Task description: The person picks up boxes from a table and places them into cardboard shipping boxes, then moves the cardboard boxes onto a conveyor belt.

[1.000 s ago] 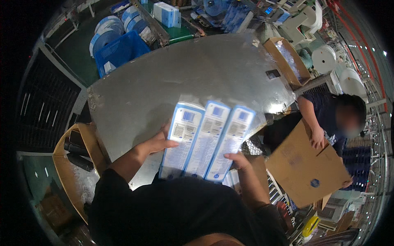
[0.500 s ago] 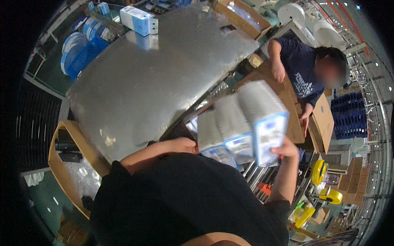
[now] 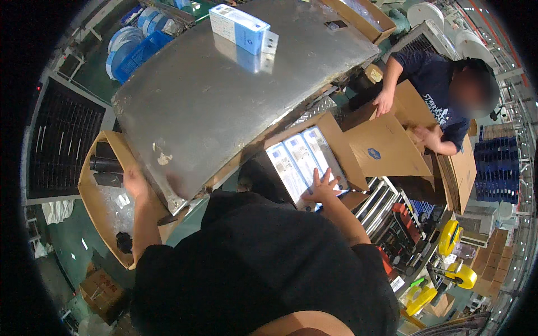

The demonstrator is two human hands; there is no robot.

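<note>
Several white-and-blue packaging boxes (image 3: 295, 149) stand side by side in an open brown carton (image 3: 338, 136) in front of me. My right hand (image 3: 323, 186) lies on their near end with its fingers spread, gripping nothing. Out to the left, my left hand (image 3: 134, 182) is over the rim of a long open cardboard box (image 3: 96, 224), close to the metal table's edge. Its fingers are too unclear to make out. Inside that cardboard box are dark cylinders (image 3: 105, 164) and clear plastic bits.
A single white-and-blue box (image 3: 238, 29) stands on the metal table (image 3: 224, 95). To the right, a co-worker (image 3: 431, 95) handles another open carton (image 3: 386, 148). A roller conveyor (image 3: 381, 204) and yellow tape rolls (image 3: 450, 238) lie at the right.
The row of boxes that both hands held in the air now sits inside the carton. My left hand has moved away to the left; my right hand has opened flat on the boxes.
</note>
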